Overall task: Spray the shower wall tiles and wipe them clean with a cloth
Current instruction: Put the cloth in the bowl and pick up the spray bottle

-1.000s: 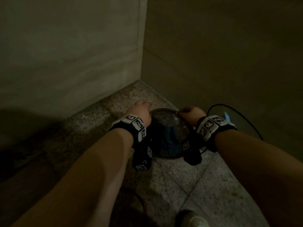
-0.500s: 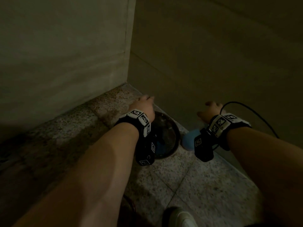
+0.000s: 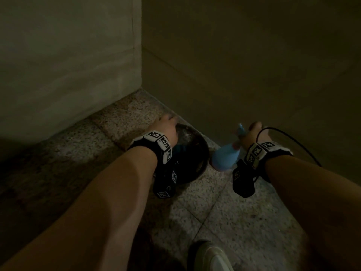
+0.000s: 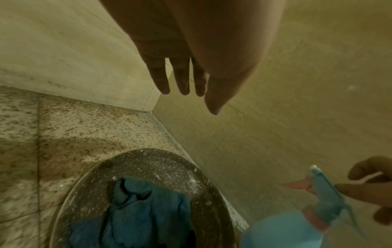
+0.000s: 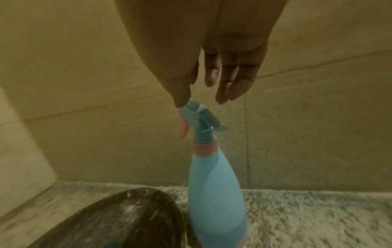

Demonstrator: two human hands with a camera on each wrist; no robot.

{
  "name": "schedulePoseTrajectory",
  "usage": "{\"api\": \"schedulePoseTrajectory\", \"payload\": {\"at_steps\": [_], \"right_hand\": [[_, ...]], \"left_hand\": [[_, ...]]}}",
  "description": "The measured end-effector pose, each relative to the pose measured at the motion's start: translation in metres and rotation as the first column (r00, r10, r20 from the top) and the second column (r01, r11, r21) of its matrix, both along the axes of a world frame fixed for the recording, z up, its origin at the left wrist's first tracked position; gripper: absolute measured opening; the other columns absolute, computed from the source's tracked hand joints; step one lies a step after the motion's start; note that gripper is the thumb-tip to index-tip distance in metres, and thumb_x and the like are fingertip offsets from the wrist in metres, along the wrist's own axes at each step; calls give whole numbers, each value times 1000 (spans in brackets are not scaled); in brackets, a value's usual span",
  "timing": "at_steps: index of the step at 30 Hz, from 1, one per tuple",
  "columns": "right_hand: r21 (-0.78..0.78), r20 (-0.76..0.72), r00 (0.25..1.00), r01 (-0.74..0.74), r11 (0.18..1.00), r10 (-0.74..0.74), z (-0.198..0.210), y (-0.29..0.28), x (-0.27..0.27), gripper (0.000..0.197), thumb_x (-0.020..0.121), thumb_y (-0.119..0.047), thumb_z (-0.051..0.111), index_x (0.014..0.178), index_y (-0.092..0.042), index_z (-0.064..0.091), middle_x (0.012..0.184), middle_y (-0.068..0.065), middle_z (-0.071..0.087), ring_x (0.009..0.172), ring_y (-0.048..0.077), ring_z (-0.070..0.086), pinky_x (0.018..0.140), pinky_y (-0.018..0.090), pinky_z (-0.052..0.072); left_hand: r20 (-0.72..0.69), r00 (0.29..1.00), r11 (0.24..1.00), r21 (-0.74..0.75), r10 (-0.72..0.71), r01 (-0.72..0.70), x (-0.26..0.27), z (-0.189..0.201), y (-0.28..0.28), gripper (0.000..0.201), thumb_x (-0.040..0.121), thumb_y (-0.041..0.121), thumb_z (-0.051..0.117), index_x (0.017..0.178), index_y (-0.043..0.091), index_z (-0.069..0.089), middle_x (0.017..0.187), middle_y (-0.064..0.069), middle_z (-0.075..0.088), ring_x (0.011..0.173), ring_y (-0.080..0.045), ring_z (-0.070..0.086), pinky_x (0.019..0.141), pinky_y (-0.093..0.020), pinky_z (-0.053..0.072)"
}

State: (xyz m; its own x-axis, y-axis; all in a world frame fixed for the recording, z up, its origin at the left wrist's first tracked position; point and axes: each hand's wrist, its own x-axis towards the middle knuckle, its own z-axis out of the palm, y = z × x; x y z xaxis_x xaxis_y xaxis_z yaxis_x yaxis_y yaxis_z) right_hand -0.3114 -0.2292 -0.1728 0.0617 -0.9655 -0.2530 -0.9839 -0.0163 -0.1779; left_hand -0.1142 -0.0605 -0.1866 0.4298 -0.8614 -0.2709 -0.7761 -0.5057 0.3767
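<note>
No readable label on spray bottle (image 5: pixel 214 198); right hand (image 5: pixel 224 67) apparently open above.

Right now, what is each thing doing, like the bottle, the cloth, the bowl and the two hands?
Spray bottle: upright on the floor beside the basin, not yet gripped.
Cloth: crumpled inside the basin.
Basin: on the floor by the wall.
Right hand: fingers relaxed, just above the bottle's nozzle.
Left hand: fingers straight, holding nothing, above the basin.
</note>
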Motion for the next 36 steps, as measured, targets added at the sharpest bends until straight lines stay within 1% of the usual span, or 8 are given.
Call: {"api": "schedulePoseTrajectory", "payload": {"at_steps": [5, 8, 11, 14, 19, 22, 29, 36], "right_hand": [[41, -6, 998, -62, 997, 62, -9, -9, -2, 38, 90, -30, 60, 113, 0, 57, 91, 15, 56, 82, 27, 56, 58, 33, 44], [70, -19, 984, -178, 982, 180, -16, -12, -8, 42, 87, -22, 63, 121, 2, 56, 119, 23, 57, 111, 36, 54, 87, 39, 44], [62, -21, 977, -210, 976, 212, -22, -11, -12, 48, 86, -24, 65, 124, 1, 53, 127, 23, 53, 118, 38, 50, 94, 40, 41], [47, -18, 975, -220, 974, 221, -24, -12, -11, 46, 87, -23, 63, 125, 1, 52, 126, 23, 54, 117, 38, 51, 93, 41, 41], [42, -72, 987, -143, 989, 146, -11, -20, -2, 33, 91, -13, 54, 121, 1, 53, 121, 20, 56, 109, 33, 56, 76, 34, 42], [-20, 17, 990, -143, 990, 143, 1, -29, 1, 39, 89, -17, 59, 124, -3, 51, 123, 21, 54, 109, 34, 56, 72, 35, 42], [-101, 77, 954, -282, 954, 291, 13, -26, 31, 31, 88, -20, 62, 115, -7, 55, 113, 16, 58, 100, 31, 58, 67, 31, 37], [-137, 165, 911, -360, 923, 379, 12, -6, 68, 36, 89, -20, 60, 121, -5, 52, 124, 18, 52, 111, 33, 53, 74, 30, 36]], "left_hand": [[1, 1000, 1000, -4, 9, -9, 1, -5, -3, 55, 99, 23, 45, 149, 18, 24, 153, -7, 22, 134, -32, 30, 108, -42, 35], [3, 1000, 1000, -11, 9, -9, 1, -8, -5, 53, 99, 22, 45, 148, 18, 26, 152, -7, 22, 133, -32, 31, 108, -41, 35], [21, 1000, 1000, -14, 8, -8, 1, -12, -7, 52, 98, 22, 44, 147, 16, 27, 151, -8, 24, 131, -32, 35, 105, -40, 37], [9, 1000, 1000, 4, 14, -14, 1, -16, -10, 54, 98, 21, 44, 149, 17, 25, 153, -7, 21, 133, -32, 32, 106, -40, 35], [-7, 1000, 1000, 14, 13, -13, -2, -23, -11, 55, 97, 20, 46, 148, 17, 26, 154, -7, 20, 135, -32, 30, 107, -40, 35], [-20, 1000, 1000, 11, 16, -16, -2, -25, -11, 56, 96, 19, 47, 148, 17, 26, 154, -6, 20, 135, -32, 31, 108, -40, 35], [-26, 999, 999, 35, 28, -27, 3, -20, -13, 55, 96, 18, 47, 147, 16, 26, 155, -6, 18, 137, -32, 28, 110, -42, 32], [-5, 999, 999, -2, 42, -42, 3, -25, -7, 60, 95, 17, 48, 149, 18, 22, 155, -4, 17, 137, -29, 27, 111, -39, 31]]}}
